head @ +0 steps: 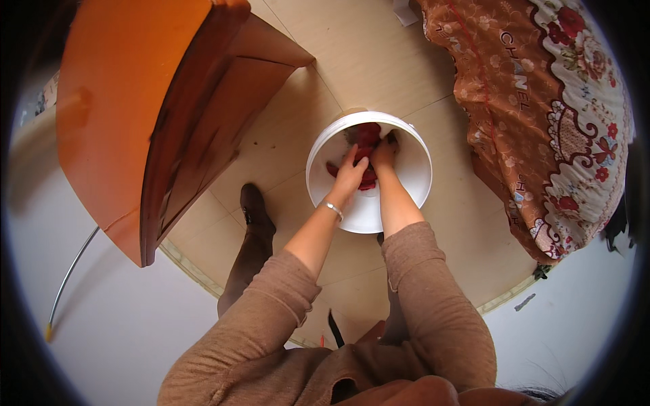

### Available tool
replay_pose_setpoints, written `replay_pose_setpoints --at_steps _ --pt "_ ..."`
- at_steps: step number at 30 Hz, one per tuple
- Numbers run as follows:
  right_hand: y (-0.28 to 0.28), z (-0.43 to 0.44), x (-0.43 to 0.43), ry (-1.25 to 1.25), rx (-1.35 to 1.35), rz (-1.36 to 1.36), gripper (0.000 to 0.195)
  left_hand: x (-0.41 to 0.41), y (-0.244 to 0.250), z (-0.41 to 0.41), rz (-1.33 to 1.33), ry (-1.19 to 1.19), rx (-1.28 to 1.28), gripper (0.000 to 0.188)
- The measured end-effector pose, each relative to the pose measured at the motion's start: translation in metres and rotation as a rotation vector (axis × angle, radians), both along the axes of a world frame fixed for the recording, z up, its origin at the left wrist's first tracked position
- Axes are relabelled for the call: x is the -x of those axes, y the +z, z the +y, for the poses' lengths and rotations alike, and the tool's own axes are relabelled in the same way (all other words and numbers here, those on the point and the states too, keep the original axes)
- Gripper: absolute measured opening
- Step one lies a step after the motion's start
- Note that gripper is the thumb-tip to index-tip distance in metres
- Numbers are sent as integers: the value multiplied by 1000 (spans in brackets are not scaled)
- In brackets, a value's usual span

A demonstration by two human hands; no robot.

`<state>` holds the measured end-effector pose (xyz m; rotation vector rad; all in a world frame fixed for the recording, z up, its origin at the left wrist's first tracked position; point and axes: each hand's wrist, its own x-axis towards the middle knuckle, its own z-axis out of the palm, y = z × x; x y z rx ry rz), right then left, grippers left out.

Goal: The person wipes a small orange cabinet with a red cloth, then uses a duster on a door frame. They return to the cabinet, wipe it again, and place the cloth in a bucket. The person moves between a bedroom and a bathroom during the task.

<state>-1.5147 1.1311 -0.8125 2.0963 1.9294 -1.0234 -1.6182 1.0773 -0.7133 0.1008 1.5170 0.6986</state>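
A white plastic bucket (421, 177) stands on the tiled floor in front of me, and both my hands reach down inside it. In the bucket lies a dark red cloth-like item (366, 133), its lower part spread under my hands. My left hand (351, 171) is at the left of the red item, with its fingers apart and touching or just over it; a silver bracelet is on that wrist. My right hand (385, 151) is at the right side of the red item, its fingers bent, and what they grip is partly hidden.
An orange-brown wooden cabinet (117, 101) stands at the left. On the right hangs a brown patterned cloth (487, 101) with a floral border. My left shoe (252, 203) is on the floor left of the bucket. A metal rod (71, 274) shows at the lower left.
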Motion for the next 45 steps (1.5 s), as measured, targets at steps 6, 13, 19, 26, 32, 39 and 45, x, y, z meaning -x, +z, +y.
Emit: replay_pose_setpoints --at_steps 6,13,19,26,32,39,45 --pt "143 -41 39 -56 88 408 23 34 -26 14 -577 634 11 66" --pt "197 -36 48 -242 107 572 29 17 -4 2 -380 583 -40 25" --pt "92 5 8 -228 -163 281 28 6 3 -15 -121 447 25 43" --pt "39 -6 20 101 128 295 30 27 44 0 -108 257 414 67" --pt "211 -50 33 239 -12 736 20 49 15 -13 -653 523 313 50" --pt "219 -50 54 -125 23 537 29 21 33 -16 -637 646 50 19" --pt "106 -2 25 -222 -183 287 28 9 41 -12 -228 595 92 31"
